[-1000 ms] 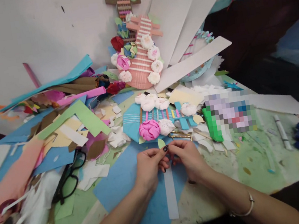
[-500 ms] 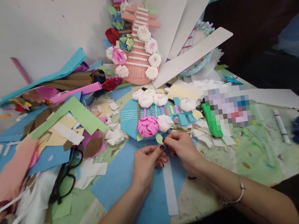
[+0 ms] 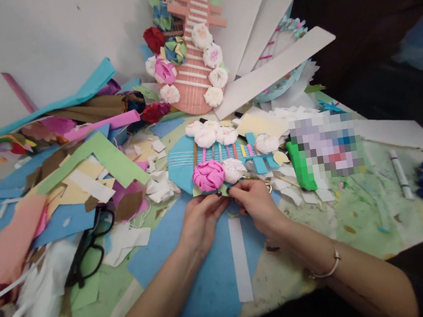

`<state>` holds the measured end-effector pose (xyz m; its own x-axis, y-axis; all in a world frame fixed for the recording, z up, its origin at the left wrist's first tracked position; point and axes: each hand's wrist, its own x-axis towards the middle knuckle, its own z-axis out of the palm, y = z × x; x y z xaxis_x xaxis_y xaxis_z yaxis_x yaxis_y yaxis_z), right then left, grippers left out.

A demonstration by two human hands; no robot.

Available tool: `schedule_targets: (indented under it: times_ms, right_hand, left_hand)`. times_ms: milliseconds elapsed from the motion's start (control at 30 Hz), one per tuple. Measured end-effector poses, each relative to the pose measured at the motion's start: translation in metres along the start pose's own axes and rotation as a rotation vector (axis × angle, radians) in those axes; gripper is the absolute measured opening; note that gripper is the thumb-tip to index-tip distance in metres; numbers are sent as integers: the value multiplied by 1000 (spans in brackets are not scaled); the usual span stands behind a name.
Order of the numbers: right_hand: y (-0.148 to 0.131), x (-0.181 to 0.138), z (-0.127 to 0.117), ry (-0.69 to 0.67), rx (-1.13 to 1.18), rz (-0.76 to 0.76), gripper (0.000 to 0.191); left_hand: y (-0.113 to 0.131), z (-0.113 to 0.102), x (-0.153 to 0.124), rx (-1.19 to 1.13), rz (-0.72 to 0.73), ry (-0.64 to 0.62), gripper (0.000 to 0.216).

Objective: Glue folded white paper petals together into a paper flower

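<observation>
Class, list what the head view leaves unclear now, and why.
Head view: anything held between the bare left hand and bare right hand, hidden behind their fingers.
Head view: top of the brown, ladder-like craft piece, cut off by the upper edge.
Head view: lilac item, blurred by pixelation.

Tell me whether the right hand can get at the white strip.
Probably yes: the white strip lies uncovered on the blue sheet, close to the right hand, though that hand is working at the blue guitar.
</observation>
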<state>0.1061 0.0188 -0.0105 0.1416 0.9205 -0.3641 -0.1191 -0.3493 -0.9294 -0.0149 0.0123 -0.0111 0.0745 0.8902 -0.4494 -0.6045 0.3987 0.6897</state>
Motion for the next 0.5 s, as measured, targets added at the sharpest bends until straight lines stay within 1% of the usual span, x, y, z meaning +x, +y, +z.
schedule_targets:
  times_ms: [167,500]
  right_hand:
    - [3,2,0,1,-12,-6,13]
    - [4,3,-1,-6,-11,-34,13]
  left_hand:
    - [-2,3,7,-38,-10,27,8]
    - [-13,15,13,-44,97,101,16]
